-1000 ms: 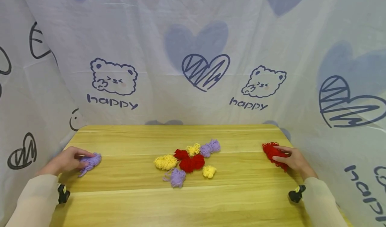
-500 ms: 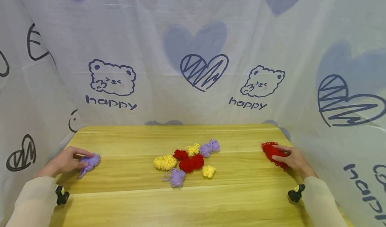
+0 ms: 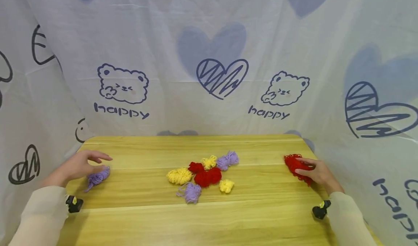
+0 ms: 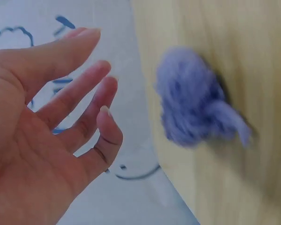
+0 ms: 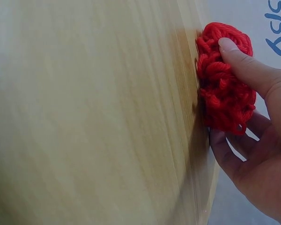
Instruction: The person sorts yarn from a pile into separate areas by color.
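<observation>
At the table's left side lies a purple yarn bundle (image 3: 97,177) with a loose tail. My left hand (image 3: 83,166) hovers just above it with fingers spread; in the left wrist view a gap shows between the fingertips and the purple bundle (image 4: 189,98). On the right side my right hand (image 3: 318,171) grips a red yarn bundle (image 3: 295,165). In the right wrist view the thumb lies over the red bundle (image 5: 225,79) and the other fingers curl round its lower end, partly hidden behind it.
Mid-table is a cluster of yarn: a large yellow bundle (image 3: 179,176), a red bundle (image 3: 207,177), smaller yellow ones, and two purple ones, the nearer (image 3: 191,192) in front. A printed cloth (image 3: 169,93) hangs behind the wooden table (image 3: 196,224) and along its sides.
My left hand has let go of the purple yarn bundle and lifted slightly up and to the right. The right hand holds the red bundle in the same spot.
</observation>
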{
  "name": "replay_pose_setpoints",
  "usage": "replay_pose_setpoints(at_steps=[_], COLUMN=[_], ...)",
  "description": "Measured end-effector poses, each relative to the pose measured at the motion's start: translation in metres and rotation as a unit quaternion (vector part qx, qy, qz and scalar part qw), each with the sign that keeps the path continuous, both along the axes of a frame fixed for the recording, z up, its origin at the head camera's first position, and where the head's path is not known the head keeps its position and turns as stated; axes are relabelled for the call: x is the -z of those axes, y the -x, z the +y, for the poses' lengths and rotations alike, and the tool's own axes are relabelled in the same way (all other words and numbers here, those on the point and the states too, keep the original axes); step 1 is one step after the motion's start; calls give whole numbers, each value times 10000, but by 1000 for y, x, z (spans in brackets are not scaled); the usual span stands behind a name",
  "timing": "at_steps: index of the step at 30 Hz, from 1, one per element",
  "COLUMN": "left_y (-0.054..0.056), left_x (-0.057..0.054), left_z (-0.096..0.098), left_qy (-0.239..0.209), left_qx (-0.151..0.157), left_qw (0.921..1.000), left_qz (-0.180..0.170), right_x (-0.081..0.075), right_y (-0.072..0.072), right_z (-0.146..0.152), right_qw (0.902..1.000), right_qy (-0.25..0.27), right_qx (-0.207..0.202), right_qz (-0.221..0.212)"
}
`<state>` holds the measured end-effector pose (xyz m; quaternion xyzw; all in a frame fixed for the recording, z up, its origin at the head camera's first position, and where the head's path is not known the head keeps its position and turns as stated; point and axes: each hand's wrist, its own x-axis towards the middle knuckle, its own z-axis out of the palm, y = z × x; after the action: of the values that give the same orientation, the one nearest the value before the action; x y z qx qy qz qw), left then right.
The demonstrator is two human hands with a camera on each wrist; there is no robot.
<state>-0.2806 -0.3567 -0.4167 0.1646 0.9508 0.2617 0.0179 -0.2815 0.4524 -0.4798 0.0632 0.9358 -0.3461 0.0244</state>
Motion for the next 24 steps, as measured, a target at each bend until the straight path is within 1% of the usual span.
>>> replay_pose_setpoints(at_steps=[3,6,8,10,17,20,24], left_y=[-2,-3,-4,-4,-4,-4,-3], left_x=[-6,-10,-11,-12,-10,-8,-2], left_z=[16,32,42,51,83,95,111], left_qy=[-5,-20,-25,-83,-535,-633,-724], left_qx=[98,256,321,455,745,878,1044], left_qw=[9998,9990,9988,9982,9957,9940,9918], left_qz=[201,363,380,389,114,136,164], right_x=[-1,-1,-1,0,1,1,0], right_y=[-1,-1,-1,-1,1,0,0], right_z=[-1,-1,-2,-1,1,1,1], right_qw=[10000,9998,9998,9998,10000,10000,10000], right_qy=[30,66,61,59,55,41,-12], right_qx=[51,115,131,118,15,9,-9], right_qz=[-63,-135,-150,-139,-25,-24,-18])
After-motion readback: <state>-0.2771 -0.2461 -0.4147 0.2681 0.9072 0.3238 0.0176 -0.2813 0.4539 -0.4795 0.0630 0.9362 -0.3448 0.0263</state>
